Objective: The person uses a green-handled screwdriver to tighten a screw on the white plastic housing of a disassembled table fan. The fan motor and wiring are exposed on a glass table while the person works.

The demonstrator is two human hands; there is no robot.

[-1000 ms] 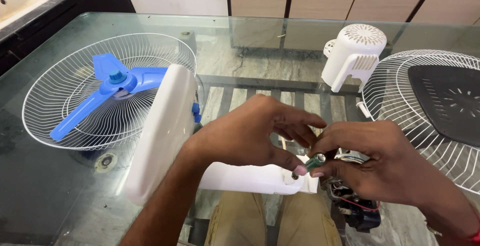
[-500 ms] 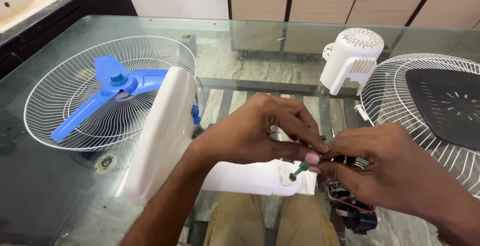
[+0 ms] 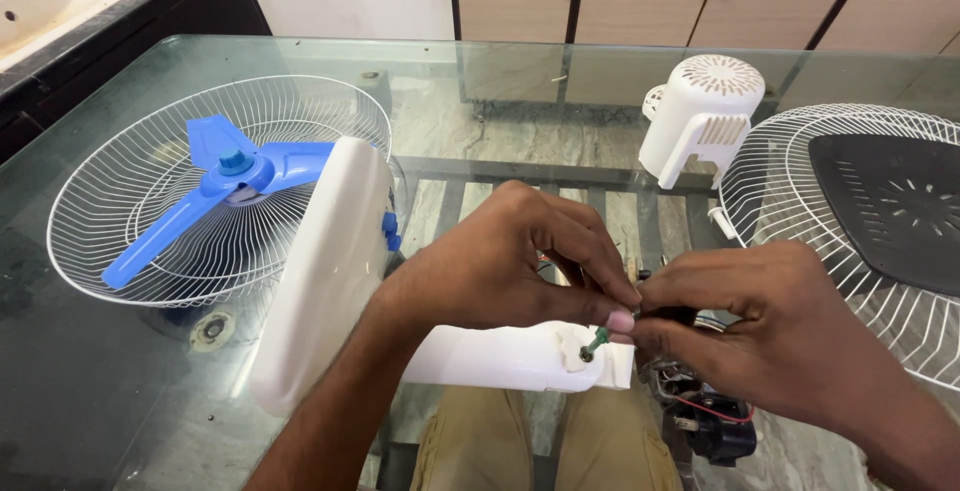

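From the head view, the left hand (image 3: 500,271) pinches a small green screw (image 3: 597,339) (tilted, its tip down-left) at the white fan stand (image 3: 500,356) on the glass table (image 3: 120,411). The right hand (image 3: 770,321) grips the dark motor part (image 3: 715,431), touching fingertips.

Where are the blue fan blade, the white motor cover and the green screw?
Blue fan blade (image 3: 225,191): head view, near its hub.
White motor cover (image 3: 700,116): head view, on its side wall.
Green screw (image 3: 597,339): head view, on its shaft.
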